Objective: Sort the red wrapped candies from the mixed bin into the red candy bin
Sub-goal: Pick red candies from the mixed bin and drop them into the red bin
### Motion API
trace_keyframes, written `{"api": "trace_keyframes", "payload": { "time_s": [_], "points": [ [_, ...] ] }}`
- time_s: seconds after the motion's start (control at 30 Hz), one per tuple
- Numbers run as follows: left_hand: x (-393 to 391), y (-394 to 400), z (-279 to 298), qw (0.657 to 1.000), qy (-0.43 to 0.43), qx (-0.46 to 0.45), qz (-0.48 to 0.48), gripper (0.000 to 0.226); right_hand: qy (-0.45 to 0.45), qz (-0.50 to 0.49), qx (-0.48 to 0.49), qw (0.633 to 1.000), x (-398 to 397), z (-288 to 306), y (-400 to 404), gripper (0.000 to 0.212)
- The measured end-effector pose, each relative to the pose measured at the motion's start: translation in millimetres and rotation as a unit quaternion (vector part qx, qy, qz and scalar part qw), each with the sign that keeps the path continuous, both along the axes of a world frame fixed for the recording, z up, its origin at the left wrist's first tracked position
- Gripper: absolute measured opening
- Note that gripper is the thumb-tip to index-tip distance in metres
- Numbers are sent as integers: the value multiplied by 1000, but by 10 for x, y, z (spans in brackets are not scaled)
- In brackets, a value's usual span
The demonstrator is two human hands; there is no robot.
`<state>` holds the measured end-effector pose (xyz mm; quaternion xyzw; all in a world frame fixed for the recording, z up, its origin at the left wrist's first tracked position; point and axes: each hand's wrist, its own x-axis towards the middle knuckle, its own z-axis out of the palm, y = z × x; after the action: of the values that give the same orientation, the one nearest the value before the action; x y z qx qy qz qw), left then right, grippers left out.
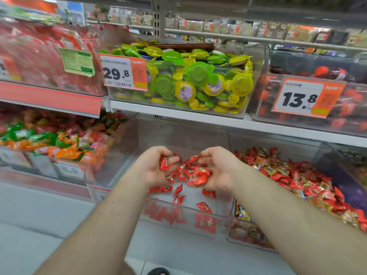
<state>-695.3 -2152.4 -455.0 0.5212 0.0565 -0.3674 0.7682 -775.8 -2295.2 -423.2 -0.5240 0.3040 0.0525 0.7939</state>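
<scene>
Below the white shelf (198,116), in the head view, both hands are held over a clear plastic bin, the red candy bin (190,219). Left hand (156,169) is palm up with fingers curled; thumb and fingers pinch one red wrapped candy (164,163). Right hand (220,171) is also palm up, fingers curled and loosely cupped round a clump of red candies (201,175) lying against its palm. Several more red candies sit between the two hands; whether they rest on the hands or hang in the air cannot be told.

Loose red candies (178,199) lie scattered on the floor of the red candy bin, well apart from one another, and their reflections show in its front wall.

Just beside it on the right stands the mixed bin (297,181), heaped with red and gold wrapped candies.

On the lower left a bin of orange, green and pink sweets (49,141) is seen. On the shelf above stand a bin of green and yellow round packs (198,82) with a price tag reading 29.8 (123,73), and a bin further right with a tag reading 13.8 (305,97).
</scene>
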Motion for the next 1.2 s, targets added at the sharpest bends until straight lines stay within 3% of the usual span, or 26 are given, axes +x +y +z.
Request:
{"api": "trace_keyframes", "payload": {
  "time_s": [0.07, 0.23, 0.4, 0.5, 0.57, 0.63, 0.7, 0.87, 1.0, 1.13, 1.2],
  "points": [
    [11, 51, -13, 1000, -15, 6, -13, 11, 15, -1, -31, 999, 21, -38, -23, 29],
    [53, 62, -40, 993, -73, 88, 3, 16, 7, 18, -68, 997, -26, -16, -43, 46],
    [-8, -47, -24, 989, -129, 68, -37, 27, -65, 7, -55, 996, -166, 107, -101, 30],
    [-109, -174, 51, 977, -192, 82, -42, 17, -109, -19, -24, 994, -355, 229, -220, 25],
    [-236, -334, 101, 933, -319, 166, -17, 7, -132, -40, -16, 990, -544, 279, -350, 25],
    [-406, -532, 143, 842, -463, 277, 18, 16, -139, -67, -31, 988, -748, 280, -503, 24],
    [-649, -754, 229, 786, -550, 282, 21, 26, -133, -97, -61, 984, -935, 239, -666, 23],
    [-1123, -1292, 353, 775, -598, 199, -52, 28, -81, -174, -155, 969, -1237, 120, -1114, 19],
    [-1181, -1637, 186, 747, -583, 266, -179, 44, -18, -215, -290, 932, -1323, 98, -1531, 14],
    [-1108, -1811, -5, 683, -589, 374, -217, 53, 133, -155, -549, 811, -1296, 30, -2072, 25],
    [-1106, -1856, -35, 664, -590, 400, -226, 52, 178, -108, -592, 779, -1271, 21, -2218, 31]
  ]
}}
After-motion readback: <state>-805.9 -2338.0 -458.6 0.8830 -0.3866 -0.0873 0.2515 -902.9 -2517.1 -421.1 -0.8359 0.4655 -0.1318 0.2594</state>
